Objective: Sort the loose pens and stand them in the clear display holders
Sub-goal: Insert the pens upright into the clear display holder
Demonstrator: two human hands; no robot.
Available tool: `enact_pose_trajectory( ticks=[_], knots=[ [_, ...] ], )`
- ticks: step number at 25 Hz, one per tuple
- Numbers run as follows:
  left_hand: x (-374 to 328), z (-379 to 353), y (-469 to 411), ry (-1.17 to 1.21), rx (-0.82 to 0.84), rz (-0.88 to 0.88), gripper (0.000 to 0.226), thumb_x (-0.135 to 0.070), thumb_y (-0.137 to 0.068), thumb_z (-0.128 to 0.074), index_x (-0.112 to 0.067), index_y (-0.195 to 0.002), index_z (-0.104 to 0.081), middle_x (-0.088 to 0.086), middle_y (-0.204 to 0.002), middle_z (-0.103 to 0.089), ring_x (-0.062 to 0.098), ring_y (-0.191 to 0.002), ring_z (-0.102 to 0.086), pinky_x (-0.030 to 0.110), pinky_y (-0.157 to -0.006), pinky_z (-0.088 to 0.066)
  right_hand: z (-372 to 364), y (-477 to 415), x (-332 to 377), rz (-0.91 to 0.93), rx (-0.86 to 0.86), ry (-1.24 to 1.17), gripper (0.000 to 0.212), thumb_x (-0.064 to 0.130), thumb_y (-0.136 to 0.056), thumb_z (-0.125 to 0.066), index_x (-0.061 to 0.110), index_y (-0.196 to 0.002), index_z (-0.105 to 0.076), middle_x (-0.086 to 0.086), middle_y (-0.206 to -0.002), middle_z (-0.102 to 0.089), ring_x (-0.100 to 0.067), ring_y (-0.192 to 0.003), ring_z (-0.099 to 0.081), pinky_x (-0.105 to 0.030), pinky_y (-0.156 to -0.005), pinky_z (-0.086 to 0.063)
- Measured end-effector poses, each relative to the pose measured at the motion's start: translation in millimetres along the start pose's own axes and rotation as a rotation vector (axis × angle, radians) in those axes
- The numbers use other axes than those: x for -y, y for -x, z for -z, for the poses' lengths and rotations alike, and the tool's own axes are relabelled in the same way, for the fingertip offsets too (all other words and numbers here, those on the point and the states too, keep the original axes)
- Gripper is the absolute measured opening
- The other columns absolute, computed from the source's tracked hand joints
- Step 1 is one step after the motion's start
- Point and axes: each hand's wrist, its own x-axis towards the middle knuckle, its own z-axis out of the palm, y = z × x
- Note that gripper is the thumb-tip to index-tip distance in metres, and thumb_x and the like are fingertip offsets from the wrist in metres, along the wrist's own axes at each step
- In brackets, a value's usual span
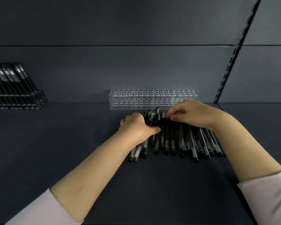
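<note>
Loose pens [177, 140], dark-barrelled: laid in a rough fan on the dark shelf [71, 135], at centre, long axes running away from the viewer. An empty clear holder [144, 99], two tiers of round holes, is set just behind the pile, against the back panel [136, 70].

Left hand [136, 127]: laid over the left part of the pile, knuckles up, fingers curled down round a bundle of pens, thumb stretched rightward across the barrels. Forearm is angled in from lower left.

Right hand [190, 114]: arched over the far ends of the pens, wrist raised, fingertips bunched and pinched on a pen end near the holder's front edge. Which single pen is held cannot be told. Forearm is laid above the right side of the fan.

Pale sleeves [266, 192] are pushed up past both wrists.

Well apart at far left, a filled holder [15, 95] is seen with pens standing tilted. A slotted upright [234, 54] is noted at right.
</note>
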Motion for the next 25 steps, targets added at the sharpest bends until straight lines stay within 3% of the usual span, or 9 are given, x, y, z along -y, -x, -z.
enact_pose_trajectory(
  ticks=[3,6,10,13,15,17,19,21,25],
  knots=[
    [-7.1,-4.3,3.7,0.067,-0.023,-0.030,0.069,-0.043,-0.084,-0.071,-0.007,-0.134,-0.040,0.008,-0.131,-0.049,0.028,-0.120,-0.048,0.032,-0.081,-0.044,-0.3,0.2,0.0,-0.002,0.004,0.001,0.018,0.024,-0.093,-0.060,0.032,-0.107,-0.069,0.026,-0.101,-0.063,0.015,-0.093,-0.055,-0.005,-0.073,-0.037],
    [-12.7,-6.0,4.9,0.121,-0.025,0.003,0.070,-0.039,-0.082,-0.074,-0.007,-0.134,-0.040,0.007,-0.128,-0.051,0.029,-0.117,-0.051,0.035,-0.086,-0.048,0.8,1.3,0.9,-0.010,0.005,-0.008,0.019,0.023,-0.093,-0.060,0.031,-0.108,-0.069,0.025,-0.101,-0.062,0.014,-0.094,-0.055,-0.005,-0.073,-0.037],
    [-13.9,-7.4,2.1,0.169,-0.030,0.020,0.039,-0.037,-0.079,-0.077,-0.015,-0.092,-0.048,-0.001,-0.093,-0.056,0.021,-0.092,-0.058,0.032,-0.069,-0.050,1.3,1.5,2.4,-0.033,-0.001,-0.043,0.020,0.019,-0.093,-0.060,0.029,-0.108,-0.070,0.020,-0.104,-0.065,0.012,-0.095,-0.056,-0.003,-0.072,-0.037],
    [-13.2,-6.2,1.9,0.202,-0.037,-0.002,0.042,-0.033,-0.079,-0.078,-0.019,-0.074,-0.039,-0.008,-0.076,-0.046,0.007,-0.065,-0.046,0.026,-0.058,-0.042,1.6,2.3,3.7,-0.039,-0.004,-0.054,0.021,0.018,-0.094,-0.059,0.027,-0.109,-0.070,0.017,-0.106,-0.066,0.010,-0.096,-0.057,-0.004,-0.072,-0.038],
    [-12.9,-5.7,1.2,0.234,-0.040,-0.011,0.038,-0.030,-0.079,-0.079,-0.015,-0.092,-0.046,-0.011,-0.075,-0.038,0.002,-0.061,-0.038,0.021,-0.051,-0.034,1.6,3.1,4.7,-0.035,-0.006,-0.044,0.021,0.017,-0.094,-0.059,0.026,-0.110,-0.070,0.014,-0.109,-0.067,0.004,-0.099,-0.059,-0.008,-0.079,-0.039],
    [-12.0,-4.9,1.9,0.265,-0.038,-0.025,0.057,-0.026,-0.080,-0.079,-0.011,-0.124,-0.046,-0.014,-0.081,-0.040,0.000,-0.061,-0.037,0.018,-0.048,-0.029,1.5,3.5,5.5,-0.033,-0.013,-0.034,0.021,0.017,-0.094,-0.059,0.024,-0.111,-0.070,0.011,-0.111,-0.067,-0.002,-0.102,-0.060,-0.016,-0.089,-0.041],
    [-11.1,-4.5,1.8,0.255,-0.022,-0.060,0.074,-0.025,-0.080,-0.079,-0.010,-0.139,-0.037,-0.010,-0.100,-0.049,-0.003,-0.061,-0.035,0.015,-0.046,-0.027,1.5,3.7,5.6,-0.028,-0.022,-0.022,0.021,0.017,-0.094,-0.059,0.023,-0.111,-0.070,0.011,-0.112,-0.068,-0.003,-0.102,-0.061,-0.020,-0.092,-0.041],
    [-11.5,-2.7,1.6,0.249,-0.008,-0.062,0.082,-0.024,-0.079,-0.080,-0.010,-0.144,-0.033,0.000,-0.119,-0.053,-0.002,-0.064,-0.038,0.015,-0.046,-0.028,1.4,3.6,5.1,-0.023,-0.032,-0.006,0.021,0.018,-0.093,-0.059,0.022,-0.111,-0.071,0.011,-0.111,-0.068,-0.003,-0.102,-0.061,-0.019,-0.092,-0.041],
    [-8.3,1.3,-2.0,0.283,0.031,-0.005,0.064,-0.022,-0.073,-0.081,-0.012,-0.127,-0.048,0.004,-0.110,-0.060,0.012,-0.079,-0.058,0.025,-0.054,-0.045,1.1,4.1,3.3,-0.022,-0.059,-0.013,0.018,0.021,-0.093,-0.060,0.021,-0.106,-0.072,0.013,-0.106,-0.068,-0.001,-0.098,-0.061,-0.020,-0.090,-0.042]
  ],
)
